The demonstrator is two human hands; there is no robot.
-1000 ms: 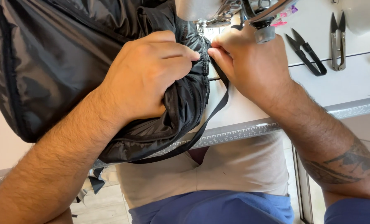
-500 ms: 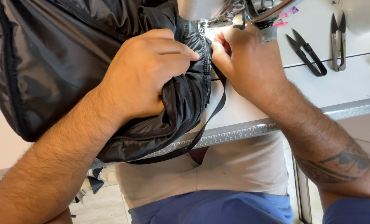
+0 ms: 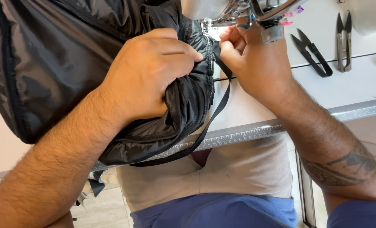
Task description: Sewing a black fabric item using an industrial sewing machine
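A bunched fold of black nylon fabric (image 3: 61,71) is gripped in the left hand (image 3: 148,74), whose fingers are curled tight around the gathered edge just left of the sewing machine head (image 3: 243,10). The right hand (image 3: 257,63) is closed in a pinch directly below the machine head, its fingertips (image 3: 228,38) pressed together at the seam where the fabric's edge and a black webbing strap (image 3: 221,101) meet; whether the strap or only the fabric edge is held there cannot be told. From that point the strap hangs down in a loop and crosses the ruled metal edge of the white table (image 3: 348,84).

The fingertips lie very close to the needle area, so a jab could be suffered if the machine were run with them there. The heavy bulk of fabric left of the machine could drag the seam off line, and the loose strap loop could snag on the table edge.

To the right of the machine head, black thread snips (image 3: 312,55) and a second, metal pair (image 3: 344,40) lie on the table, well apart from both hands. Much of the machine bed is hidden by the fabric and hands.
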